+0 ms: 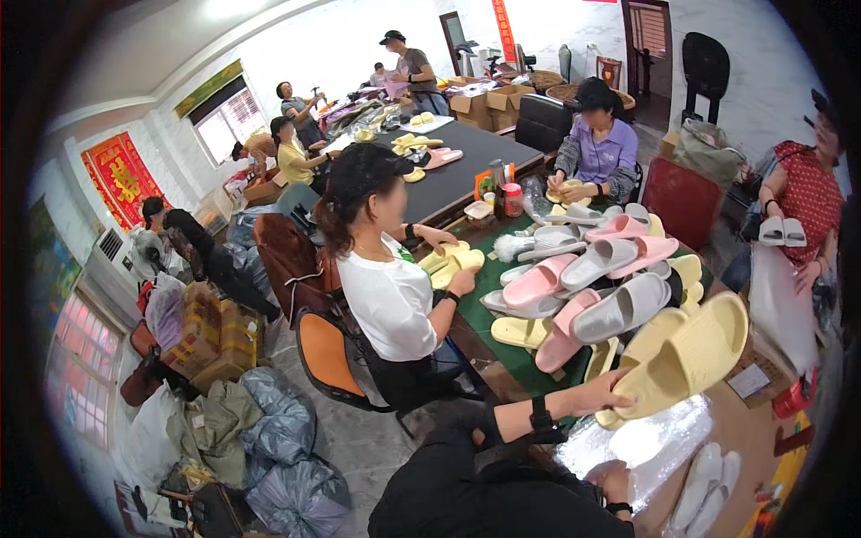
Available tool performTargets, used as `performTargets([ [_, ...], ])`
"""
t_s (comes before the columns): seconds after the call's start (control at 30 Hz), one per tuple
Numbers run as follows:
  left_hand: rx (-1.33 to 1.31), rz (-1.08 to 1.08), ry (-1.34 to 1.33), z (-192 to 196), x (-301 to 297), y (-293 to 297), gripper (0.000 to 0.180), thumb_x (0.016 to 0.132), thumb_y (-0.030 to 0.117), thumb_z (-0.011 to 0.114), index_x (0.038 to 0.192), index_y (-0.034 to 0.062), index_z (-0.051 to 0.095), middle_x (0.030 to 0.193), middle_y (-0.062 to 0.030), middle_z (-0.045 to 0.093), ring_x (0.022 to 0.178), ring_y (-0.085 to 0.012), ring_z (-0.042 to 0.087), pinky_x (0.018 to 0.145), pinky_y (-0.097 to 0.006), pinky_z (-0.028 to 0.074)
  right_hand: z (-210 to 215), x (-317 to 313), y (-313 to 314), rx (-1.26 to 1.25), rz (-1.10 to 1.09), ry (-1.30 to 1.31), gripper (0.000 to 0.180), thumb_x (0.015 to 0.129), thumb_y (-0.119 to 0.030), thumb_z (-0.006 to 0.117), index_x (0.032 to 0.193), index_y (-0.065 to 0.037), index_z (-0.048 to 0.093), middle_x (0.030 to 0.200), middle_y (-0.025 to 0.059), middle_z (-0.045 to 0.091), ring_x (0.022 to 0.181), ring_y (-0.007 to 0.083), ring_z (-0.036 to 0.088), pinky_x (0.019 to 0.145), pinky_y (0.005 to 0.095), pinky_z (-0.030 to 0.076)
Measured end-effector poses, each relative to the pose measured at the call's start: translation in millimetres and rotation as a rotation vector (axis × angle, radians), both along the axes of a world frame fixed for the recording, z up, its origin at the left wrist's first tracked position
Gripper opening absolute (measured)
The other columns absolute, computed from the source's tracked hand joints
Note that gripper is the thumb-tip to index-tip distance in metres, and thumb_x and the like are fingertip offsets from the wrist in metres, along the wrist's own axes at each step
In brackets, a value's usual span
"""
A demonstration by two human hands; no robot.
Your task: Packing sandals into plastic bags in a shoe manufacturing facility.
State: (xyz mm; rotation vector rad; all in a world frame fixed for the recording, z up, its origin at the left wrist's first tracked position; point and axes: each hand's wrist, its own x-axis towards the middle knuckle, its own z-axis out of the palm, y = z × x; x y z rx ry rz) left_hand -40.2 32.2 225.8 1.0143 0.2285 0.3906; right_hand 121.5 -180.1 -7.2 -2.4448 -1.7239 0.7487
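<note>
My left hand (596,394) is closed on a pair of pale yellow slippers (686,359), gripping them at one end and holding them up over the table edge. One slipper largely covers the other. At the lower edge my right hand (613,481) has its fingers curled in beside a clear plastic bag (650,453); whether it grips the bag is hidden. Both wrists wear dark bands. Beyond the held pair, a heap of pink, grey and yellow slippers (601,264) covers the green table mat (480,314).
A pair of white slippers (704,489) lies at the lower right. A co-worker in a white shirt (386,287) handles yellow slippers at the left; one in purple (605,148) sits across. Another in red (803,188) is at the right. Stuffed bags (282,421) and cartons (211,332) fill the left.
</note>
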Motion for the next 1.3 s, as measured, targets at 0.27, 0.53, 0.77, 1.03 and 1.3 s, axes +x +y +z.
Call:
performTargets([
  [0.27, -0.081, -0.056, 0.136, -33.5, -5.5, -23.4, 0.055, 0.075, 0.007, 0.061, 0.123, 0.0056, 0.033, 0.105, -0.0017, 0.048, 0.096, -0.0080, 0.047, 0.079, -0.023, 0.043, -15.5, 12.5, -2.2, -0.003, -0.055, 0.073, 0.058, 0.070, -0.035, 0.054, 0.112, 0.005, 0.044, 0.116, 0.0245, 0.042, 0.110, 0.0361, 0.038, 0.094, 0.0431, 0.027],
  [0.53, 0.001, -0.005, 0.139, -42.1, -3.0, -24.1, 0.052, 0.075, 0.007, 0.060, 0.122, 0.0031, 0.037, 0.107, -0.0022, 0.049, 0.096, -0.0092, 0.047, 0.082, -0.024, 0.040, 74.6, 2.9, 13.8, 0.195, -0.320, 0.731, 0.078, 0.066, -0.011, 0.063, 0.131, -0.002, 0.021, 0.131, 0.0217, 0.029, 0.125, 0.0307, 0.021, 0.096, 0.0401, 0.030],
  [0.77, 0.147, -0.107, 0.166, -56.5, 5.7, -40.2, 0.052, 0.074, 0.008, 0.062, 0.120, 0.0056, 0.038, 0.104, -0.0019, 0.050, 0.094, -0.0083, 0.047, 0.076, -0.023, 0.043, 168.1, -1.1, 25.7, 0.647, -0.299, 1.431, 0.078, 0.063, -0.016, 0.067, 0.126, 0.000, 0.023, 0.126, 0.0126, 0.036, 0.117, 0.0239, 0.034, 0.098, 0.0329, 0.023],
  [1.03, 0.151, -0.186, 0.094, -66.6, 16.5, -60.0, 0.044, 0.078, 0.016, 0.060, 0.114, -0.0026, 0.043, 0.105, -0.0024, 0.052, 0.092, -0.0069, 0.049, 0.081, -0.022, 0.040, 165.6, -3.7, 18.4, 0.901, -0.723, 1.507, 0.040, 0.082, -0.018, 0.051, 0.115, 0.000, 0.038, 0.110, 0.0120, 0.048, 0.102, 0.0221, 0.048, 0.088, 0.0323, 0.039],
  [1.3, 0.455, 0.311, 0.180, -97.4, 18.9, -49.0, 0.056, 0.073, 0.021, 0.065, 0.120, 0.0063, 0.038, 0.109, -0.0055, 0.047, 0.100, -0.0153, 0.045, 0.087, -0.030, 0.036, 213.4, 4.6, -0.4, 0.804, -0.759, 1.705, 0.040, 0.083, -0.028, 0.042, 0.111, 0.000, 0.045, 0.103, 0.0121, 0.055, 0.093, 0.0225, 0.055, 0.081, 0.0334, 0.044],
])
